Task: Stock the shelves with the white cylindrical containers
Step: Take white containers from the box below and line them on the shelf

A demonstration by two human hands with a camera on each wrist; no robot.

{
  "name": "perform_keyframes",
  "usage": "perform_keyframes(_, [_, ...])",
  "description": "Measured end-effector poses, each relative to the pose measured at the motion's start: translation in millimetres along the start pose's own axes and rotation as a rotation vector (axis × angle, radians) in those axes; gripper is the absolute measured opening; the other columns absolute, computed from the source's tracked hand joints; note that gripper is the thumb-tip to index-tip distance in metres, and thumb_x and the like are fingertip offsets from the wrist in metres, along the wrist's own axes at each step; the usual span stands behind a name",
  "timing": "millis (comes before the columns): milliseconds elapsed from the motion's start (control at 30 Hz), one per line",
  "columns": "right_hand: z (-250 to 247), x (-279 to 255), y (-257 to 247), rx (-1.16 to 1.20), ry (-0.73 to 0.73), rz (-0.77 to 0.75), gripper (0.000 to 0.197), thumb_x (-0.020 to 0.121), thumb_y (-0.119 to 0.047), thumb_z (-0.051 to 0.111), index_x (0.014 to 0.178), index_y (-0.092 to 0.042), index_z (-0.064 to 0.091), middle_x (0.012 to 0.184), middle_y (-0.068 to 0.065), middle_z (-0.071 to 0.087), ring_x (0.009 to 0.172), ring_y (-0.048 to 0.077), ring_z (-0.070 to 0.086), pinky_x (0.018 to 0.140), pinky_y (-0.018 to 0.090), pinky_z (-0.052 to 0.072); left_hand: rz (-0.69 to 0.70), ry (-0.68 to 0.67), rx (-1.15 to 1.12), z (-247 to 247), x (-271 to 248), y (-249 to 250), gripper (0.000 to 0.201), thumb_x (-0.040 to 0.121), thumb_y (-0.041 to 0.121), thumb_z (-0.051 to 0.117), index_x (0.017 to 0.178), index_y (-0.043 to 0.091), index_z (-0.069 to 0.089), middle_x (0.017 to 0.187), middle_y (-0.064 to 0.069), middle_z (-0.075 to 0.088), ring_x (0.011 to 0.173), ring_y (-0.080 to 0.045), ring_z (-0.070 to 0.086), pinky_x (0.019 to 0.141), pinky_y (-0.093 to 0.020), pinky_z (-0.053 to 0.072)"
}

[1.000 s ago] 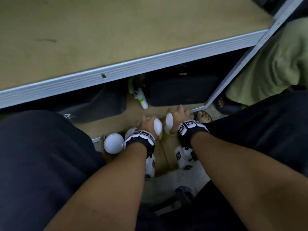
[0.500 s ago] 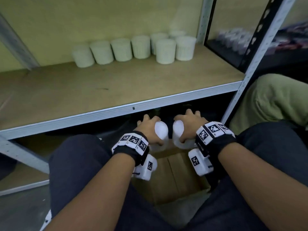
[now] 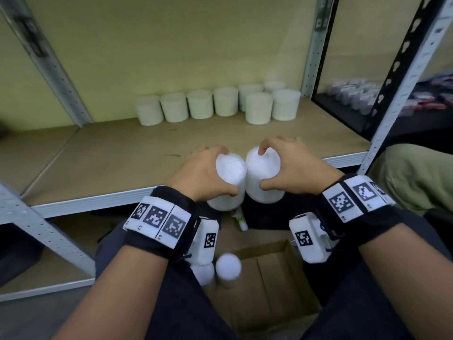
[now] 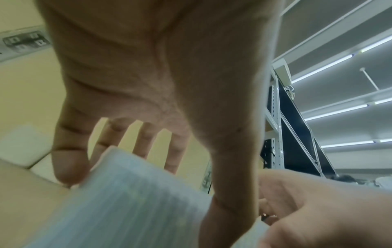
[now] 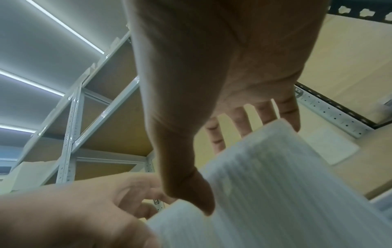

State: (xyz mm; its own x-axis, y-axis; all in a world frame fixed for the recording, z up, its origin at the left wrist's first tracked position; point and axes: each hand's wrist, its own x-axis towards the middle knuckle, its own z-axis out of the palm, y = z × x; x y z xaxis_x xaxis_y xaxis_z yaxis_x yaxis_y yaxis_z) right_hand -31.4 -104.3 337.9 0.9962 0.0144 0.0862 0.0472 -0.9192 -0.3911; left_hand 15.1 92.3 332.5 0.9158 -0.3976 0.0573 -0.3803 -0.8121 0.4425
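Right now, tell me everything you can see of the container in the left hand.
The container in the left hand is a white, plastic-looking cylinder with fine vertical ribs down its side and a flat, smooth top. The left hand holds it from above in a curled grip, thumb on the near side, fingers over the far side. It is carried in the air over the front edge of the wooden shelf, tilted a little, apparently touching the container in the right hand.
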Motion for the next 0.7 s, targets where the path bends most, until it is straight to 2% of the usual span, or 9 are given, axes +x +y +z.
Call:
perform_keyframes(67, [-1.1,8.9,-1.5,0.028,0.045,-0.034,0.055,0.061,-0.038,0.075,0.111,-0.029,0.053,0.122,-0.005,0.049,0.109,0.023,0.039,0.094,0.033,0.038,-0.005,0.062,-0.016,-8.7,2.4,-2.0,0.075,0.059,0.039,0.079,0.127,0.032,0.048,0.124,-0.001,0.046,0.117,-0.026,0.045,0.091,-0.032,0.041])
perform_keyframes(133, [0.7,19.8,-1.6,0.065,0.087,-0.063,0.053,0.061,-0.038,0.075,0.11,-0.031,0.056,0.123,-0.005,0.049,0.114,0.023,0.04,0.097,0.031,0.036,-0.025,0.112,-0.038,-13.1,6.8,-5.8,0.073,0.06,0.038,0.079,0.126,0.032,0.049,0.124,0.001,0.046,0.119,-0.025,0.042,0.089,-0.031,0.038])
perform_keyframes(300, [15.1,51.1,-0.6,0.134,0.192,-0.083,0.052,0.062,-0.034,0.077,0.113,-0.029,0.064,0.125,-0.003,0.053,0.12,0.021,0.043,0.095,0.022,0.032,-0.08,0.196,-0.112,-10.4,23.4,-17.1,0.06,0.061,0.037,0.079,0.115,0.029,0.055,0.123,0.004,0.047,0.119,-0.021,0.04,0.087,-0.027,0.035])
perform_keyframes(400, [32.5,69.9,1.7,0.124,0.18,-0.076,0.053,0.067,-0.034,0.077,0.117,-0.027,0.064,0.132,-0.001,0.051,0.125,0.023,0.043,0.095,0.018,0.025,-0.108,0.222,-0.129,-4.8,33.9,-26.7,0.054,0.063,0.034,0.077,0.113,0.027,0.057,0.123,0.003,0.048,0.12,-0.022,0.04,0.087,-0.026,0.033])
perform_keyframes(567, [46.2,86.7,3.9,0.122,0.155,-0.091,0.054,0.072,-0.029,0.074,0.124,-0.023,0.06,0.135,0.001,0.051,0.13,0.024,0.038,0.107,0.024,0.026,-0.117,0.231,-0.161,2.8,43.4,-36.6,0.049,0.069,0.031,0.073,0.114,0.024,0.056,0.124,0.002,0.048,0.12,-0.023,0.038,0.089,-0.027,0.032])
perform_keyframes(700, [46.3,86.0,3.8,0.121,0.156,-0.104,0.053,0.075,-0.026,0.073,0.126,-0.018,0.058,0.136,0.003,0.05,0.133,0.025,0.035,0.111,0.028,0.025,-0.122,0.23,-0.152,3.3,46.4,-38.6,0.049,0.07,0.03,0.073,0.115,0.024,0.055,0.126,0.003,0.048,0.119,-0.024,0.038,0.089,-0.027,0.033])
